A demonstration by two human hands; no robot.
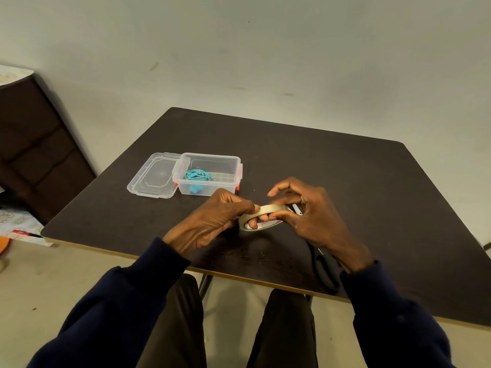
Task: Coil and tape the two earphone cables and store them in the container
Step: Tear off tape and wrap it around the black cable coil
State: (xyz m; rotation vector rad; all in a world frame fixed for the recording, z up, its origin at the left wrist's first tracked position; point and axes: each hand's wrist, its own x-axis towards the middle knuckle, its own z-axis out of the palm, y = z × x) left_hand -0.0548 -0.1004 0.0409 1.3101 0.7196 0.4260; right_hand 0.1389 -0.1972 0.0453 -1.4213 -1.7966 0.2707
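Note:
A roll of beige tape (268, 209) is held just above the dark table (345, 176), near its front edge. My left hand (212, 221) grips the roll from the left, with fingers through its hole. My right hand (310, 211) pinches the roll's right side with thumb and fingers. A clear plastic container (210, 162) with red latches stands open behind my hands. A coiled turquoise earphone cable (198, 175) lies inside it. I see no second earphone cable.
The container's clear lid (152, 176) lies flat to its left. Black-handled scissors (322, 261) lie on the table under my right wrist, partly hidden. A dark cabinet (34, 144) stands at the far left. My knees are below the table's front edge.

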